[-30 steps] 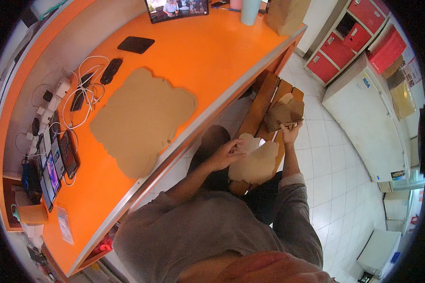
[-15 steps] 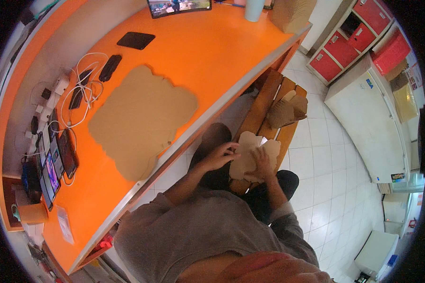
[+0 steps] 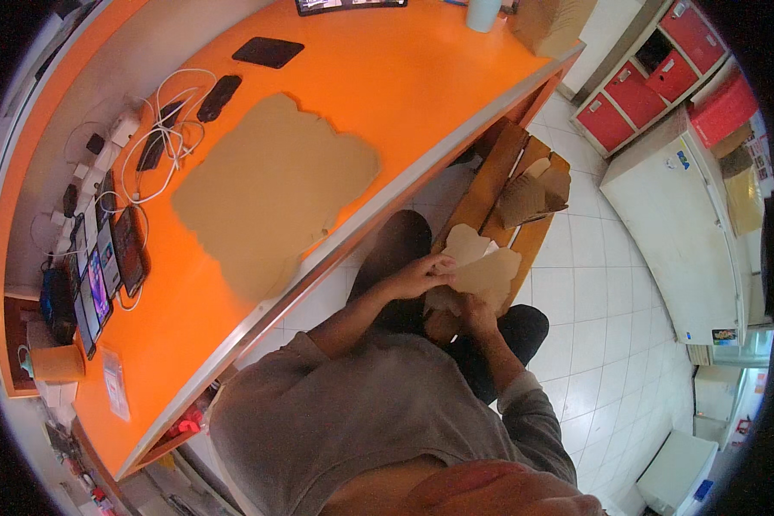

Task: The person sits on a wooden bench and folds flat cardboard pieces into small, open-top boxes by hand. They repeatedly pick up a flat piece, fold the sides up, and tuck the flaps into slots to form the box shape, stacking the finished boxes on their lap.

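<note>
1. The orange table [image 3: 421,95] curves across the upper left of the view, its pale edge running down toward the person's lap.
2. A white cabinet [image 3: 675,224] stands on the tiled floor at the right, with red lockers [image 3: 654,82] behind it.
3. A large scalloped sheet of brown cardboard [image 3: 271,193] lies flat on the table, well apart from both hands.
4. An open cardboard box [image 3: 525,193] sits on the floor beside the table edge, just beyond the hands, with brown pieces inside it.
5. Both forearms come up from the grey sleeves and meet over the lap, bent inward at the elbows.
6. A smaller scalloped cardboard piece [image 3: 482,271] is held low in front of the person, between the knees and the box, below the table edge.
7. The left hand [image 3: 421,277] reaches in from the left, its fingers stretched along the near edge of the piece and pinching it.
8. The right hand [image 3: 473,314] sits under the piece from below, fingers curled around its lower edge.
9. Phones [image 3: 103,267] and white cables [image 3: 159,129] line the table's far left rim.
</note>
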`<state>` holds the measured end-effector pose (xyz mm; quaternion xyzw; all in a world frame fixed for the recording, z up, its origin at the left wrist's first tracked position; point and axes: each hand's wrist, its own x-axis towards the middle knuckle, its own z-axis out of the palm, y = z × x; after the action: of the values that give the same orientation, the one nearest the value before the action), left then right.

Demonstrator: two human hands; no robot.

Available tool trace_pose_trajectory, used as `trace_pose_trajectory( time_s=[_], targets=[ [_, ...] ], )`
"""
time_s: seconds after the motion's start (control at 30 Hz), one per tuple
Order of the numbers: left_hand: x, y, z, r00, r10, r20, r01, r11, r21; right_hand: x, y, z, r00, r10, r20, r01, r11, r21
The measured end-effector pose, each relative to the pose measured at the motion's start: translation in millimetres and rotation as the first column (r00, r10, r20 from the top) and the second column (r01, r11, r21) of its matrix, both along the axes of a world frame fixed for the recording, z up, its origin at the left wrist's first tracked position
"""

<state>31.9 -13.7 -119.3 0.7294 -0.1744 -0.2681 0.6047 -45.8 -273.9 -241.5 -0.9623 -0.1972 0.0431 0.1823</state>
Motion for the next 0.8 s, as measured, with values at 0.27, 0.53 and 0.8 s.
trace_pose_trajectory(
  time_s=[0.27,0.53,0.8],
  targets=[
    [6.2,5.1,-28.8,0.966,0.14,-0.218,-0.151,0.988,-0.035,0.9,3.5,62.3,0.902,-0.387,0.191,0.294,0.875,0.385],
    [-3.4,-22.7,-7.2,0.56,-0.069,-0.825,-0.658,0.568,-0.494,-15.4,64.7,177.1,0.975,-0.072,0.21,-0.054,0.84,0.54],
    [-13.8,-9.9,49.9,0.607,-0.628,-0.488,-0.334,0.356,-0.873,-4.3,83.9,246.4,0.902,-0.38,0.207,0.245,0.843,0.48]
  ],
)
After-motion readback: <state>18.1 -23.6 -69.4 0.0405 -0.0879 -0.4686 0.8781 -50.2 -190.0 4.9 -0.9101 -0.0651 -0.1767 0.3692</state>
